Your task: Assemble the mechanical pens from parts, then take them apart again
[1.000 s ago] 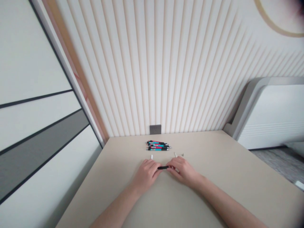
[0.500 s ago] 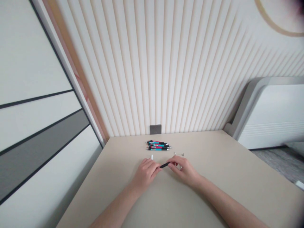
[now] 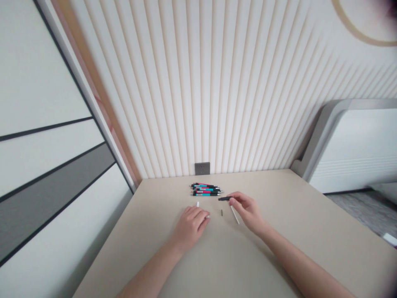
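Note:
My right hand (image 3: 246, 209) is closed in a pinch on a black pen barrel piece (image 3: 223, 198), just right of the pen pile. Beneath its fingers a thin white pen refill (image 3: 235, 214) slants down over the table. My left hand (image 3: 192, 223) rests on the tabletop with curled fingers; a small pale tip shows at them, too small to name. Between the hands lies a tiny dark spring-like part (image 3: 221, 212). A short white piece (image 3: 197, 204) stands or lies just beyond the left knuckles; which, I cannot tell.
Several pens (image 3: 206, 190) with blue, red and black barrels lie in a pile toward the wall. The beige table (image 3: 217, 265) meets a ribbed wall panel with a dark socket (image 3: 202, 168). A cabinet (image 3: 46, 174) stands left, a pale headboard (image 3: 356, 145) right.
The black barrel piece has come away from my left hand and moved up and right with my right hand. The tiny dark part and the white refill now show on the table.

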`<action>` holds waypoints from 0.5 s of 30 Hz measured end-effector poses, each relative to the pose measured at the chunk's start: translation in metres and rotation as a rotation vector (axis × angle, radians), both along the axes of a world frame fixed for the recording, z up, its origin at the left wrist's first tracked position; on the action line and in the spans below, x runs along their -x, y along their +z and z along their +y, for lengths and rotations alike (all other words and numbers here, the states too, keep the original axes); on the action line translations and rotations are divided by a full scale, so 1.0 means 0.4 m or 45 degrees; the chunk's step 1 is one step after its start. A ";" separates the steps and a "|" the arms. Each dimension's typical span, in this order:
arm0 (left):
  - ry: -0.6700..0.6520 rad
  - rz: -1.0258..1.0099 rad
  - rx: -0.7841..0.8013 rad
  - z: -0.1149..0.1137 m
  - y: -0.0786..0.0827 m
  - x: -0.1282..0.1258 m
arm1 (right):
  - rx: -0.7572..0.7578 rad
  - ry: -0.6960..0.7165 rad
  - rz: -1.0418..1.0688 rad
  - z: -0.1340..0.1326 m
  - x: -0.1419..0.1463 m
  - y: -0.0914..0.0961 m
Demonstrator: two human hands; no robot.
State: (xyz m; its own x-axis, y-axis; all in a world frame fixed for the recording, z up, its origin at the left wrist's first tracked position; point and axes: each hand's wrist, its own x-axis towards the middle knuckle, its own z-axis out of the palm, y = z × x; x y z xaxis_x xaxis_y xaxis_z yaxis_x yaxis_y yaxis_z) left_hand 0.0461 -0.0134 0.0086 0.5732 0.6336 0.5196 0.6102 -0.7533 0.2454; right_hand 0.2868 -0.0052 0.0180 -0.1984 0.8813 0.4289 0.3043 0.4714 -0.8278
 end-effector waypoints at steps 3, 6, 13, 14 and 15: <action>0.125 0.050 0.065 0.003 0.000 0.000 | 0.056 -0.209 0.059 0.036 -0.046 -0.001; 0.252 0.054 0.115 0.011 -0.005 0.006 | 0.091 -0.467 -0.283 0.075 -0.110 -0.006; 0.384 0.083 0.188 0.023 -0.015 0.015 | 0.415 -0.589 -1.029 0.132 -0.257 -0.045; 0.387 0.092 0.199 0.023 -0.016 0.014 | 0.445 -0.547 -1.073 0.134 -0.270 -0.050; 0.391 0.104 0.210 0.023 -0.017 0.014 | 0.463 -0.516 -1.105 0.135 -0.280 -0.054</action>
State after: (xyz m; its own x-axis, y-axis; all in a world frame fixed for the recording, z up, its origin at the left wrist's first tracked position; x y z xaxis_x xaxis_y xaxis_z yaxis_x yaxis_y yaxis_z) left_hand 0.0405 -0.0043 0.0019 0.3782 0.8545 0.3560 0.8249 -0.4856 0.2894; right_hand 0.3986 0.0486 -0.0036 0.0287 0.9992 -0.0270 0.9472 -0.0358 -0.3185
